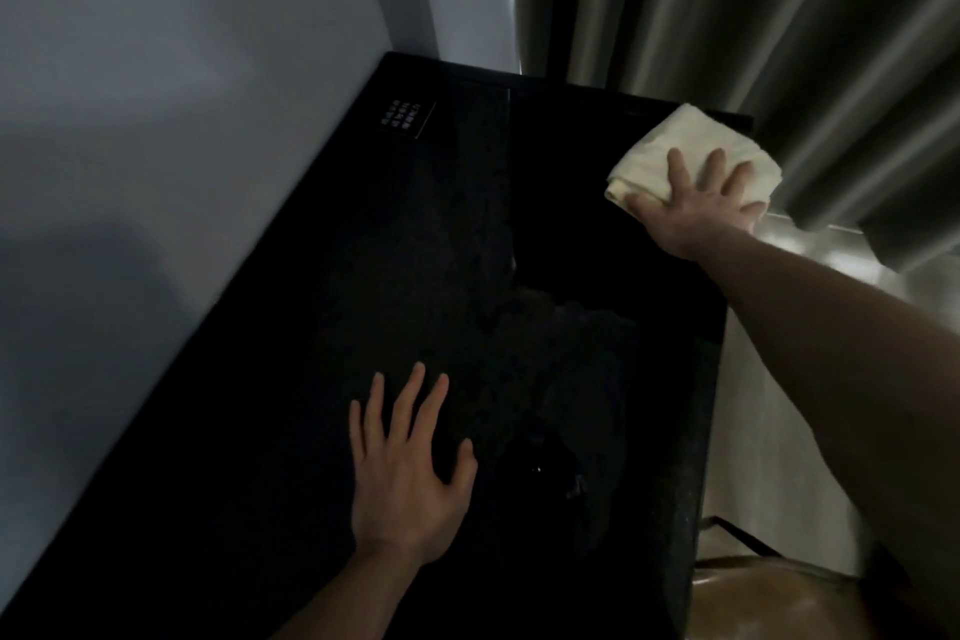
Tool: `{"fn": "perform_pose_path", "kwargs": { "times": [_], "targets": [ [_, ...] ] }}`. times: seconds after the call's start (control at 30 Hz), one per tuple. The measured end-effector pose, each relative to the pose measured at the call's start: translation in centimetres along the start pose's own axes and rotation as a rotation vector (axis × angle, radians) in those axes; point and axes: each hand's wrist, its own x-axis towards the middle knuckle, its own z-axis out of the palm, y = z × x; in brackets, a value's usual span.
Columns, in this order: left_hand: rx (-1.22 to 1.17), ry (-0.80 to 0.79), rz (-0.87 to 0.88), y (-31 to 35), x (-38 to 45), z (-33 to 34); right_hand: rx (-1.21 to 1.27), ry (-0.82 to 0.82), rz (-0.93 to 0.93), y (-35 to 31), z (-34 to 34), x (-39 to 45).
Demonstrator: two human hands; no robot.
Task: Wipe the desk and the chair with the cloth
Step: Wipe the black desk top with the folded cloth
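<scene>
At about five o'clock, nearest the camera, part of a brown chair (769,598) seat is seen just beside the desk's right edge; judging from its place, it is not yet being wiped. At six o'clock the left hand (410,478) is laid flat on the dark desk (291,327), fingers straight and spread, nothing held; it is probably planted there as a brace while the body is leaned forward for the far reach. Beyond it, the glossy black top is stretched away toward twelve o'clock, a small white-lettered label (408,119) being set near the far left corner against the wall (156,120). At about two o'clock the right hand (701,203) is pressed palm-down on the folded pale cloth (685,146), fingers extended over it rather than curled round it, so that pressure is spread across the pad. The cloth is placed at the desk's far right corner, close beside the grey curtain (779,16), which suggests the desk's edges are being covered.
</scene>
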Motion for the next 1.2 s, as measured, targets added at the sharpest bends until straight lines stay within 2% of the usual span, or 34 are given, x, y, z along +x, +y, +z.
{"fn": "perform_pose_path", "kwargs": {
  "times": [0.2,0.43,0.53,0.8,0.9,0.97,1.07,1.2],
  "targets": [
    [0.026,-0.016,0.004,0.2,0.0,-0.3,-0.043,0.018,-0.077,0.6,3.1,-6.6],
    [0.041,-0.005,0.016,0.4,-0.4,-0.8,-0.077,0.055,-0.282,2.3,9.1,-21.6],
    [0.054,-0.018,0.008,0.5,-0.1,-0.6,-0.114,0.048,-0.337,2.9,10.5,-24.6],
    [0.045,0.021,0.016,0.3,-0.1,-0.1,-0.079,0.074,-0.388,2.2,8.5,-18.9],
    [0.042,0.037,0.02,0.1,-0.1,0.1,0.065,0.083,-0.305,0.3,7.0,-14.7],
    [0.043,0.046,0.021,0.0,-0.2,0.3,0.055,0.077,-0.256,-1.0,6.5,-12.7],
    [0.03,0.054,0.018,-0.1,-0.2,0.3,-0.039,0.092,-0.248,-1.6,6.5,-12.0],
    [0.013,0.103,0.02,-0.1,-0.5,0.5,-0.032,0.1,-0.258,-1.6,6.9,-14.0]
  ]
}}
